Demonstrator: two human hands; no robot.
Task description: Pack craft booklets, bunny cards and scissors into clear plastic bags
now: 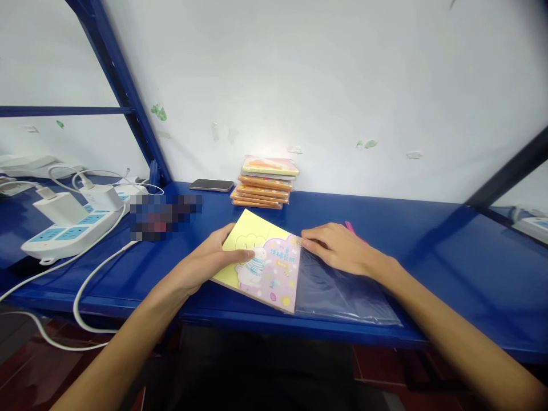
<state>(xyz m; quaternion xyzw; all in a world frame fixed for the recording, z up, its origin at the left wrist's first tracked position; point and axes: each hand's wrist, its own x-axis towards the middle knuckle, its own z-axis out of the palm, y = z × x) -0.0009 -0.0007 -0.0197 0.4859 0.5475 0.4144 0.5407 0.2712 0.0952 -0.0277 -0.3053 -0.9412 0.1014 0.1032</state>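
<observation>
A booklet (274, 279) with a yellow and lilac cover, printed with a white cartoon animal, lies tilted near the table's front edge. My left hand (220, 257) grips its left side, thumb on the cover and fingers out of sight beneath. To the right, a clear plastic sleeve (342, 297) lies flat, its left end meeting the booklet's right edge; whether the booklet's edge is inside it I cannot tell. My right hand (338, 245) pinches the sleeve's upper left corner beside the booklet. Just behind that hand a thin pink object (350, 227) shows in part.
Against the wall stands a stack of wrapped booklets (263, 182), with a phone (211, 185) left of it. At the left are a white power strip (81, 225) with plugged-in chargers, looping white cables (79, 302) and a pixelated object (162, 220). Blue posts (124, 85) frame the blue table (436, 257).
</observation>
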